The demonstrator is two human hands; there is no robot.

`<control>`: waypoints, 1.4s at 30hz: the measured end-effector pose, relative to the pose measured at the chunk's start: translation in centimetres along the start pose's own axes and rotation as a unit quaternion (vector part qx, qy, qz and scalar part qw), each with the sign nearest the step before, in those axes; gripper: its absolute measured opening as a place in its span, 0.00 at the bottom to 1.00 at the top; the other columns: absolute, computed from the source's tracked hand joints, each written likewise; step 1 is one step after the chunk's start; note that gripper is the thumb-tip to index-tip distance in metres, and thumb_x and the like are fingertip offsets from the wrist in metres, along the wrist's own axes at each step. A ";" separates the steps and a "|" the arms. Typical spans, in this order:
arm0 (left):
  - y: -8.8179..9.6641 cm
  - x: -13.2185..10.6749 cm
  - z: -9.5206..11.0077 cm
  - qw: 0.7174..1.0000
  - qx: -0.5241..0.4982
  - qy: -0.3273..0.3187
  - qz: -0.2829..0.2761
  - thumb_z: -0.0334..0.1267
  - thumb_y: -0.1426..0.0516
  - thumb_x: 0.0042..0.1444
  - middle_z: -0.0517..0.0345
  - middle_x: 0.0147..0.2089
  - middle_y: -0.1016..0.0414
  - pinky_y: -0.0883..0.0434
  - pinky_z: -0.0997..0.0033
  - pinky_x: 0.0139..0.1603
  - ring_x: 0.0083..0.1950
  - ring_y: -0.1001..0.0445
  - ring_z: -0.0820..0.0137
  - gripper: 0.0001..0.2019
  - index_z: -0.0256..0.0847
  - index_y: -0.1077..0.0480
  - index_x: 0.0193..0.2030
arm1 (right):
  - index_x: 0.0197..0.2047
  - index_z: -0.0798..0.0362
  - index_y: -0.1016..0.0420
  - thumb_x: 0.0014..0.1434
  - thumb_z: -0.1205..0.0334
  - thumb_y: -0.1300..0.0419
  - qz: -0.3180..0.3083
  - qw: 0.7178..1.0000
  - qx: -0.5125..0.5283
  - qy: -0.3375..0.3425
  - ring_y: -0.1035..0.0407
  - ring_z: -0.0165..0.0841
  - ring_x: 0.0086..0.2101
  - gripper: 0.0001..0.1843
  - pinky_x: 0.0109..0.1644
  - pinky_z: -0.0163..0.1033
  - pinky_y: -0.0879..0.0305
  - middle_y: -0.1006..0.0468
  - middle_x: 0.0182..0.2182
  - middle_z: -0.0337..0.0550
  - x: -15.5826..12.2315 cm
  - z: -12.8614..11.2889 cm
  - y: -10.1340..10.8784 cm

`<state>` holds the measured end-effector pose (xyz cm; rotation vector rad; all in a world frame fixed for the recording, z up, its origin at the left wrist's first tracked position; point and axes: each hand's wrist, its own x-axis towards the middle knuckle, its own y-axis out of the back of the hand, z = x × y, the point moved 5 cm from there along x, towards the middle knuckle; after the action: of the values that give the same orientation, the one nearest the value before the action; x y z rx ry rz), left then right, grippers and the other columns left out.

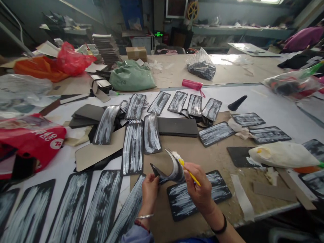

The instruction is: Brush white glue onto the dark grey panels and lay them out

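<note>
My left hand (149, 189) is closed on the near edge of a curled dark panel (174, 172), which bends upward with a tan inner side and white smears. My right hand (198, 189) grips a yellow-handled brush (194, 178), its white-coated head against or very close to the panel's raised end. Below my right hand lies a flat black panel (181, 202) streaked with white. More streaked panels (133, 148) lie beyond, and long ones (101, 202) spread to the left of my left hand. Whether the right fingers also touch the curled panel, I cannot tell.
A white bag (283, 154) rests on a dark panel at right, near pale scraps (241, 195). Plain dark panels (177, 126) are stacked mid-table. Red (32, 138) and green (133, 76) bags stand left and behind, with a pink cylindrical case (192, 84) farther back.
</note>
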<state>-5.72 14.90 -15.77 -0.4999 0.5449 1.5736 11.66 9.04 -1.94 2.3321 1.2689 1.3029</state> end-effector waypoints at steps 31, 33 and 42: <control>-1.8 -0.6 -5.9 0.994 -0.044 0.067 -0.069 0.33 0.42 0.44 0.62 0.29 0.26 0.29 0.75 0.28 0.31 0.27 0.70 0.07 0.42 0.30 0.32 | 0.36 0.56 0.29 0.55 0.42 0.44 0.019 0.903 0.140 -0.405 0.26 0.38 0.27 0.23 0.32 0.42 0.26 0.24 0.30 0.47 -5.1 11.9 0.0; -1.8 -0.6 -6.1 0.996 -0.040 0.059 -0.057 0.34 0.42 0.44 0.63 0.29 0.26 0.29 0.73 0.29 0.31 0.27 0.70 0.06 0.43 0.30 0.32 | 0.35 0.56 0.30 0.53 0.38 0.44 0.069 0.903 0.087 -0.415 0.26 0.39 0.27 0.27 0.34 0.42 0.26 0.24 0.27 0.46 -4.4 14.9 2.1; -2.4 -2.2 -4.7 0.997 -0.046 0.047 -0.025 0.28 0.42 0.42 0.62 0.26 0.26 0.29 0.75 0.26 0.27 0.29 0.72 0.06 0.39 0.30 0.30 | 0.38 0.57 0.30 0.53 0.39 0.42 0.040 0.908 0.144 -0.392 0.25 0.40 0.29 0.26 0.36 0.43 0.26 0.23 0.29 0.47 -3.6 15.5 5.4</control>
<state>-3.16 10.37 -18.27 -0.6566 0.5289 1.5384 25.83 6.58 -10.60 2.6726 1.1213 0.0961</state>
